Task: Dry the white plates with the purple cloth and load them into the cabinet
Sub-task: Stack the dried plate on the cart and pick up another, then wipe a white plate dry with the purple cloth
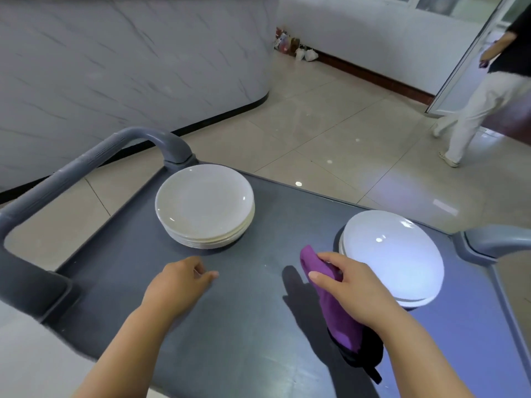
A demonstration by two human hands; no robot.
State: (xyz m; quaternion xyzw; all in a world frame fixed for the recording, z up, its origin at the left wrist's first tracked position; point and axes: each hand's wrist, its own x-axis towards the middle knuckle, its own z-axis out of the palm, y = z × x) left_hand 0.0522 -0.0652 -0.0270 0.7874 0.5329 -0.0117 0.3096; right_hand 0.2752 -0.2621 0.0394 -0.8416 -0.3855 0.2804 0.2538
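Two piles of white plates stand on a dark grey cart top (253,320). The taller stack (205,206) is at the far left; a lower, brightly lit stack (393,257) is at the right. My right hand (347,285) grips the purple cloth (336,308), which hangs down beneath it, just left of the right stack. My left hand (179,285) hovers over the cart a little in front of the left stack, fingers loosely curled and holding nothing. No cabinet is in view.
The cart has grey handles at the left (86,162) and right (494,242) ends. A curved marble-patterned counter (129,67) rises behind it. Across the tiled floor (330,124), a person in white trousers (482,104) walks by a doorway. Bags (298,50) lie against the wall.
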